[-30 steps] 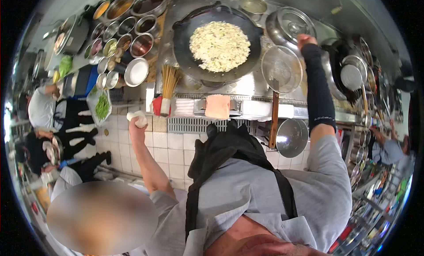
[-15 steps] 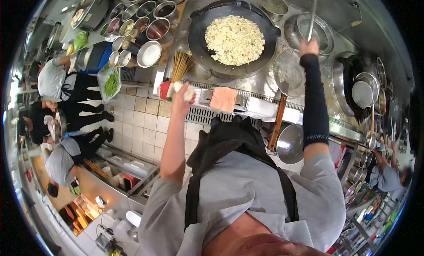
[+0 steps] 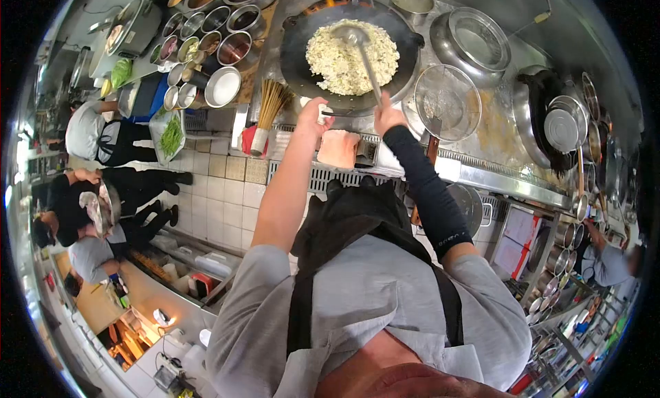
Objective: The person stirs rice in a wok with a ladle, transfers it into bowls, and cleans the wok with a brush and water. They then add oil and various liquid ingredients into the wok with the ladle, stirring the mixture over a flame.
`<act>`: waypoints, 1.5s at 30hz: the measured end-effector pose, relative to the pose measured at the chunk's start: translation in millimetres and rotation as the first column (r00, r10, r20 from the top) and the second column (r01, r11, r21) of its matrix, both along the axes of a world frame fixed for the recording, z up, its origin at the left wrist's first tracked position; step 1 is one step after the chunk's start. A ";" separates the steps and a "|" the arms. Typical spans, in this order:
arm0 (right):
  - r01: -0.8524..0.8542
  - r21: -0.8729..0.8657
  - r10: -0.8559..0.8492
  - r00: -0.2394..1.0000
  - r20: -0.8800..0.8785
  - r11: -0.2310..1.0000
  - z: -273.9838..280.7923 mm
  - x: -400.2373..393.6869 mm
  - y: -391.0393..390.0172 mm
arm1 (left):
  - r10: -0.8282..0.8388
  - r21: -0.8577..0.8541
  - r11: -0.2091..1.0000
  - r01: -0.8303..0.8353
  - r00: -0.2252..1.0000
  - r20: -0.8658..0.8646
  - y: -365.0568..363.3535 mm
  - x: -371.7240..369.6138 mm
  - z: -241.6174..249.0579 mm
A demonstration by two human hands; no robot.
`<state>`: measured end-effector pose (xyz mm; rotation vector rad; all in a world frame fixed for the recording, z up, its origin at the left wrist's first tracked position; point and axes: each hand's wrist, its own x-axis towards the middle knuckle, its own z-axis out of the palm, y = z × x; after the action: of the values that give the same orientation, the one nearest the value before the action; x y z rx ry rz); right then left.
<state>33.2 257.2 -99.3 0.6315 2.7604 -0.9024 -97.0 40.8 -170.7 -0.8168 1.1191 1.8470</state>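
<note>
A large black wok (image 3: 295,54) sits on the stove, with a heap of pale fried rice (image 3: 330,61) in it. My right hand (image 3: 390,116), below a black sleeve, is closed on the handle of a metal ladle (image 3: 371,71) whose bowl rests on the rice. At the wok's near edge, my left hand (image 3: 315,116) is closed around a white cloth (image 3: 322,112) against the wok's near handle. A folded pink cloth (image 3: 337,148) lies just below, on the stove's front ledge.
A bamboo brush (image 3: 268,113) stands left of the wok. To the right are a round strainer (image 3: 447,102) and a metal pot (image 3: 474,44). Seasoning bowls (image 3: 223,86) fill the upper left. Several co-workers (image 3: 86,130) stand at left, one (image 3: 605,260) at far right.
My right hand has come down and left, bringing the ladle onto the rice. My left hand has moved up and right to the wok's edge with the white cloth. Flames now show behind the wok.
</note>
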 end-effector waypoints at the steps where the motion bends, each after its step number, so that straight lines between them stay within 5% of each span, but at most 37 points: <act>1: -0.041 -0.001 0.041 0.999 0.023 0.999 -8.6 22.3 -6.7 | -0.006 0.011 1.000 0.006 0.999 -0.032 1.0 -3.4 -7.9; 6: -0.182 0.100 0.159 0.965 0.208 0.978 32.5 106.7 35.5 | 0.032 -0.027 0.999 -0.033 0.998 -0.052 7.7 11.2 20.1; 10: -0.084 0.169 0.070 0.994 0.085 0.982 2.9 38.0 30.8 | -0.032 0.031 0.999 0.032 0.999 0.012 7.4 25.7 63.8; 12: -0.097 0.047 0.089 0.984 0.153 0.994 -18.8 3.6 -5.3 | -0.072 0.037 0.997 0.070 0.995 0.063 6.3 25.8 62.5; 13: -0.056 0.058 0.053 0.997 0.053 0.997 -32.1 10.8 -28.2 | -0.092 0.035 0.995 0.089 0.992 0.085 7.0 18.0 53.1; 17: -0.118 -0.170 0.117 0.993 -0.013 0.978 46.5 85.8 -56.1 | -0.143 0.052 0.989 0.139 0.986 0.085 10.0 -11.4 -6.5; 19: -0.103 -0.077 0.106 0.994 0.038 0.992 100.2 126.1 -56.0 | -0.088 -0.111 0.991 0.072 0.986 -0.145 12.8 44.0 56.9; 22: -0.185 -0.239 0.158 0.979 -0.131 0.953 170.8 176.5 -21.2 | -0.064 0.091 0.994 0.067 0.997 -0.032 -11.3 90.1 100.7; 24: -0.127 -0.362 0.143 0.990 0.018 0.923 201.1 179.7 -16.7 | -0.113 0.140 0.984 0.112 0.994 0.001 -26.2 97.3 148.9; 25: -0.109 -0.351 0.149 0.985 0.089 0.930 200.9 170.5 -13.0 | -0.003 0.047 0.999 0.004 1.000 -0.025 -17.5 86.6 152.4; 27: -0.129 -0.261 0.153 0.985 0.076 0.957 152.1 154.7 1.9 | 0.013 0.160 0.987 -0.009 1.000 -0.023 -17.0 61.0 95.1; 28: -0.166 -0.169 0.165 0.986 -0.020 0.972 92.2 146.9 11.2 | 0.022 0.109 0.994 -0.009 0.993 -0.119 -14.9 65.6 41.8; 29: -0.177 -0.044 0.171 0.978 -0.116 0.983 68.3 134.2 7.8 | -0.173 -0.097 0.984 0.151 0.941 -0.290 -21.9 89.5 38.0; 30: -0.130 0.034 0.134 0.968 -0.210 0.991 47.8 126.1 0.2 | -0.190 -0.149 0.976 0.161 0.961 -0.202 -22.0 108.6 54.7; 33: -0.021 0.081 0.037 0.981 -0.192 0.997 81.1 126.7 -41.6 | -0.448 -0.154 0.890 0.430 0.887 -0.109 -55.3 140.6 51.1; 34: -0.028 0.027 0.033 0.972 -0.235 0.999 87.1 138.1 -43.0 | -0.303 -0.194 0.938 0.289 0.952 -0.045 -50.4 144.9 76.3; 36: -0.053 -0.043 0.037 0.950 -0.309 0.998 106.4 165.6 -42.4 | -0.158 -0.115 0.984 0.139 0.971 -0.180 -37.2 120.0 95.7; 38: -0.005 -0.176 -0.037 0.972 -0.233 0.984 167.3 175.4 -44.3 | -0.010 0.019 1.000 0.013 0.988 -0.156 -27.0 87.4 96.5; 41: 0.126 -0.317 -0.162 0.983 -0.087 0.940 245.1 167.6 -47.2 | -0.078 0.078 0.993 0.085 0.992 -0.095 -12.4 41.8 38.7; 43: 0.098 -0.435 -0.226 0.941 -0.251 0.895 268.6 162.5 -53.7 | -0.084 0.085 0.992 0.095 0.988 -0.130 -1.4 23.4 18.5; 45: 0.156 -0.548 -0.317 0.924 -0.213 0.822 291.0 150.4 -57.6 | -0.094 0.081 0.991 0.107 0.984 -0.151 3.9 11.0 -0.5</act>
<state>183.6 199.6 191.7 0.7975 2.5013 -1.8619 -85.9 44.7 -171.2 -0.5708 1.1385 1.8819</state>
